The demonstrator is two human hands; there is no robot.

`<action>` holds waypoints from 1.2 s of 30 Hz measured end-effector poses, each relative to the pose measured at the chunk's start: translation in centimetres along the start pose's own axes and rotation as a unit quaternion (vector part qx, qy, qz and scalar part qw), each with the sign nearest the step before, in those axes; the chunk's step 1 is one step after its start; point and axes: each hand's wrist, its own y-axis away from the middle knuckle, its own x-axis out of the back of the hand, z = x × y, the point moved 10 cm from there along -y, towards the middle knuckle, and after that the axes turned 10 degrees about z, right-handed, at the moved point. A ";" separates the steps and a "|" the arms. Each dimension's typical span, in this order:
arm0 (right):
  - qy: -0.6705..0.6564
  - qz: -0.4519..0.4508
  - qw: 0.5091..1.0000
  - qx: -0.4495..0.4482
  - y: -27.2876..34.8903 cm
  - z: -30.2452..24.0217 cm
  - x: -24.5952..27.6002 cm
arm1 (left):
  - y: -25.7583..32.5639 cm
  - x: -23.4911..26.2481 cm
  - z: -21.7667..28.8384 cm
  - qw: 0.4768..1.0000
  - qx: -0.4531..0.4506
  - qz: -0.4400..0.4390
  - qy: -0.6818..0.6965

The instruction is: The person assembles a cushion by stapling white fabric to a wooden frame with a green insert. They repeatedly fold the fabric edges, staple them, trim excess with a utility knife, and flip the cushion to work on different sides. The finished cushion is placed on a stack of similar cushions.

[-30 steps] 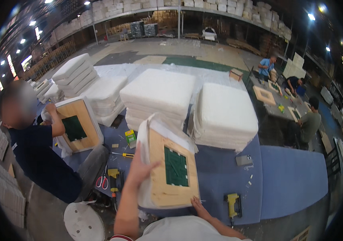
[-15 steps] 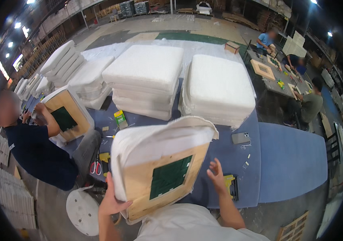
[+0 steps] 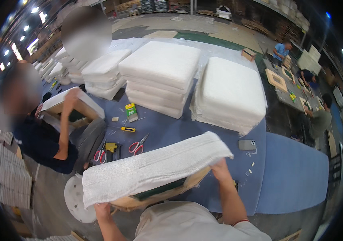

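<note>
A white padded seat cushion (image 3: 155, 168) with a wooden base (image 3: 129, 202) is tilted up in front of my body. Its long fabric-covered side faces upward, and the ribbed fabric edge hangs past both ends. A strip of dark green panel (image 3: 159, 189) shows in the base's opening. At the near left corner, my left hand (image 3: 102, 208) grips the cushion, its fingers partly under the fabric. My right hand (image 3: 220, 169) holds the right end, with its fingertips hidden beneath the cloth edge.
Red-handled scissors (image 3: 138, 145), a yellow screwdriver (image 3: 128, 129) and a green-yellow box (image 3: 131, 112) lie on the blue table (image 3: 227, 193). Stacked white cushions (image 3: 231, 92) stand beyond. A phone (image 3: 247, 145) lies at right. A co-worker (image 3: 45, 140) handles another cushion at left.
My right hand has gone from free in the air to holding the cushion's right end. The cushion has tipped, so its base shows less and its fabric side more.
</note>
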 end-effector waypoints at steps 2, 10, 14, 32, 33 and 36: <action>0.062 0.005 0.997 0.054 -0.1 -3.9 1.1 | -0.5 0.2 0.1 0.999 -0.012 0.014 0.027; 0.219 -0.101 0.899 0.366 6.8 -31.8 -4.8 | -4.6 -8.9 -10.7 0.981 0.073 -0.154 0.097; 0.274 -0.037 0.873 0.402 8.6 -31.2 -7.8 | -1.0 -14.5 -16.5 0.914 0.204 -0.310 -0.166; 0.350 0.063 0.833 0.424 8.2 -30.8 -13.1 | 1.0 -25.5 12.3 0.938 -0.288 -0.176 -0.085; 0.357 0.062 0.826 0.431 8.3 -31.8 -14.3 | 1.0 -25.9 12.2 0.932 -0.289 -0.193 -0.099; 0.392 0.048 0.777 0.490 9.1 -34.9 -20.0 | 0.6 -26.1 10.8 0.923 -0.295 -0.226 -0.099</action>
